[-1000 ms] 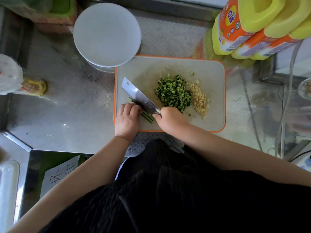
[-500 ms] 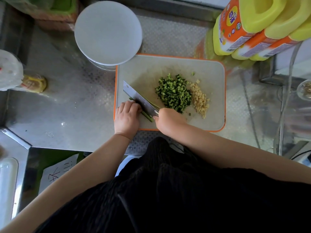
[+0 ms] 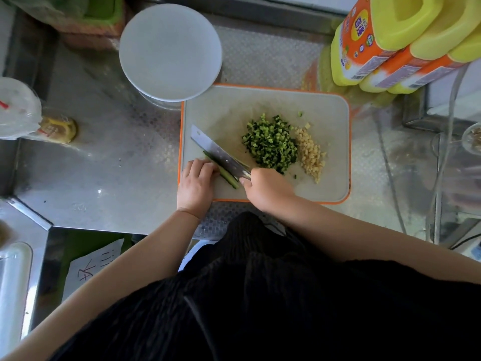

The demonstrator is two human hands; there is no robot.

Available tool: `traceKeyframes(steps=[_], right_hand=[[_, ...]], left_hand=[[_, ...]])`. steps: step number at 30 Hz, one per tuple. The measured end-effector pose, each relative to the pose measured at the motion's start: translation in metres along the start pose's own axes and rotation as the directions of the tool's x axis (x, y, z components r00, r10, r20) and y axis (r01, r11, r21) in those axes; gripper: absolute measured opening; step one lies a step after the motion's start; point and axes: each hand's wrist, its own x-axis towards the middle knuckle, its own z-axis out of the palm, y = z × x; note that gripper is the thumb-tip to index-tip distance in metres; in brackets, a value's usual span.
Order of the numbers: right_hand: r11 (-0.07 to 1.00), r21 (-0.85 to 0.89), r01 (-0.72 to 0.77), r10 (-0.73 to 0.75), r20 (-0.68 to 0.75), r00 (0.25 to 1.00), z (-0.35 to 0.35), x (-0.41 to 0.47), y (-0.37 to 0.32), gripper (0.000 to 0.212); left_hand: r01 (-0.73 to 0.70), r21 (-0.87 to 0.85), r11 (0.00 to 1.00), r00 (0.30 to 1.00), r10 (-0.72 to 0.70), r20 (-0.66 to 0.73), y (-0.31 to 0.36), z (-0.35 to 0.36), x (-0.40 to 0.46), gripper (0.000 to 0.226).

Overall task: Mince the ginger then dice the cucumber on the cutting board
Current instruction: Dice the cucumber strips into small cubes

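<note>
steel surface [image 3: 109, 178], patterned metal, kitchen setting. orange-rimmed cutting board [image 3: 330, 121] lies on it, near edge close to the person. cucumber strips [image 3: 229, 177] lie at the board's near left corner, running diagonally. left hand [image 3: 195, 181] presses them down, fingers curled over the strips. right hand [image 3: 268, 187] is wrapped round the knife handle; knife [image 3: 217, 152] blade lies along the strips, tip pointing away and left. diced cucumber pile [image 3: 270, 144] sits mid-board, just right of the blade. minced ginger [image 3: 311, 153] touches that pile's right side. white round lid [image 3: 170, 52] overlaps the board's far left corner. yellow-and-orange bottles [image 3: 390, 40] stand far right.
</note>
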Motion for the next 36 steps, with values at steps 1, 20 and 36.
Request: traceKeyframes(steps=[1,20,36], right_hand=[[1.0,-0.011,-0.001,0.001,0.008,1.0,0.0,-0.003,0.0,0.043],[0.995,0.036,-0.088,0.088,0.005,0.996,0.023,0.003,-0.009,0.027],[0.985,0.157,-0.078,0.087,-0.048,0.995,-0.005,0.004,0.0,0.036]], left_hand=[[-0.007,0.002,1.0,1.0,0.007,0.008,-0.001,0.0,-0.001,0.014],[0.041,-0.061,0.997,0.999,-0.04,0.018,0.004,-0.005,0.003,0.012],[-0.118,0.051,0.992,0.982,0.109,0.151,0.008,-0.024,0.019,0.013]])
